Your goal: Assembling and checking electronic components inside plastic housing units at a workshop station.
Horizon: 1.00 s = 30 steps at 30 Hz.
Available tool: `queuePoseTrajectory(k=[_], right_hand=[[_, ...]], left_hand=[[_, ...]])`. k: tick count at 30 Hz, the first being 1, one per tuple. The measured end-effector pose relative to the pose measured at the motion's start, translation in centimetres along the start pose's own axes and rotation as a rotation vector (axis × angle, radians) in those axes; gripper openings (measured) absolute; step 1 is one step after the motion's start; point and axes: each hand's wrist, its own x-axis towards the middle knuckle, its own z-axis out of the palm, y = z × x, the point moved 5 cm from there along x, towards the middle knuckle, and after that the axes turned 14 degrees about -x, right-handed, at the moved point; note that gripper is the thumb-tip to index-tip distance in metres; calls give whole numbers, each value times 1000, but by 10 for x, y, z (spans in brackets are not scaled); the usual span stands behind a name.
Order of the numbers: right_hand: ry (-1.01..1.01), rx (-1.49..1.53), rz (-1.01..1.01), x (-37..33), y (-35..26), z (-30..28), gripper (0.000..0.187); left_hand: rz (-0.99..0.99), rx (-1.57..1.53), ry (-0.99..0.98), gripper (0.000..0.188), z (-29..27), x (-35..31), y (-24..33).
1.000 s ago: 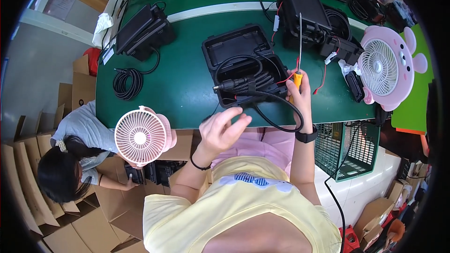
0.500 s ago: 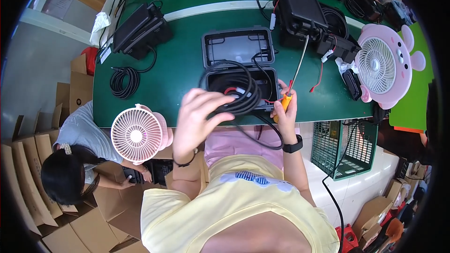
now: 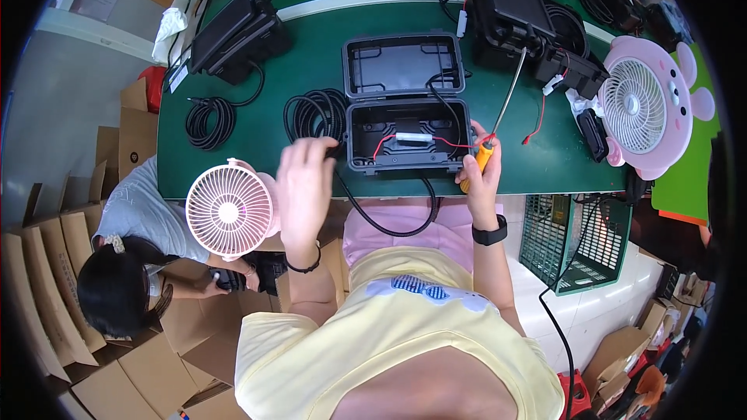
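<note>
My left hand (image 3: 305,190) has its fingers bent together at the near edge of a black coiled cable (image 3: 299,120), which lies on the table left of the box; the thumb is partly hidden. My right hand (image 3: 484,179) grips the yellow handle of a screwdriver (image 3: 510,97), its long shaft pointing up and away. That hand rests at the right side of an open black plastic box (image 3: 366,162). Inside the box lies a white connector (image 3: 415,138) on red wires. The hinged lid (image 3: 401,62) is tipped back. A loop of cable hangs over the table's front edge.
Closed black cases stand at far left (image 3: 241,35) and far right (image 3: 513,8), with another coil (image 3: 210,124) at left. Pink fans stand left (image 3: 229,214) and right (image 3: 634,105). A green crate (image 3: 576,245) is below right. Lower left, another person (image 3: 132,257) handles something black among cartons.
My left hand has moved the cable coil leftward off the box and down onto the table, uncovering the box's inside. My right hand still holds the screwdriver beside the box.
</note>
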Motion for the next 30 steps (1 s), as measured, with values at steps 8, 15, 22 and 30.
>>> queuePoseTrajectory(k=[8,15,22,30], right_hand=[[5,9,-5,0,3,-1,42],[-2,77,34,0,-4,0,32],[-22,70,-10,13,1,-19,27],[5,-60,-176,76,-21,-24,17]], left_hand=[[230,-321,32,21,0,0,28],[413,-137,-25,40,50,3,43],[433,-63,-65,42,55,9,30],[391,-120,89,48,65,11,14]])
